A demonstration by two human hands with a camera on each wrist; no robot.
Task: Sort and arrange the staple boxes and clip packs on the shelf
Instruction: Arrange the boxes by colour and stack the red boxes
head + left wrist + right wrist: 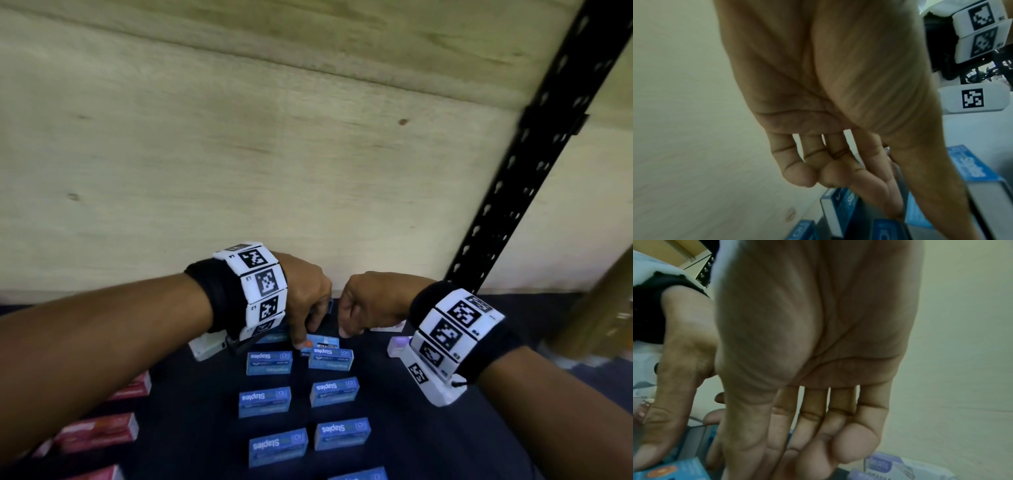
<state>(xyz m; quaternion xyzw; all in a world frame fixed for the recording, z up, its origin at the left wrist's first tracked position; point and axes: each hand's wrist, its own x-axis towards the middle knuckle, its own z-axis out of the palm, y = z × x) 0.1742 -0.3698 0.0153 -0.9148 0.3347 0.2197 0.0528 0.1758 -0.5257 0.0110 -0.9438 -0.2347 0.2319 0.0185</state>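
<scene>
Several blue staple boxes (265,401) stand in two columns on the dark shelf (383,431). At the back of the right column, behind another box, lies a small blue box with an orange dot (322,342). My left hand (308,334) pinches it, thumb in front and fingers behind. In the right wrist view that thumb presses on the same orange-dot box (663,470). My right hand (346,329) hovers just right of it with loosely bent fingers and holds nothing. In the left wrist view my fingers (875,183) reach down along a grey box side.
Red boxes (99,431) lie along the left edge of the shelf. Whitish purple packs (890,465) sit at the right rear. A plywood back wall (239,154) stands just behind both hands. A black perforated upright (513,205) rises at the right.
</scene>
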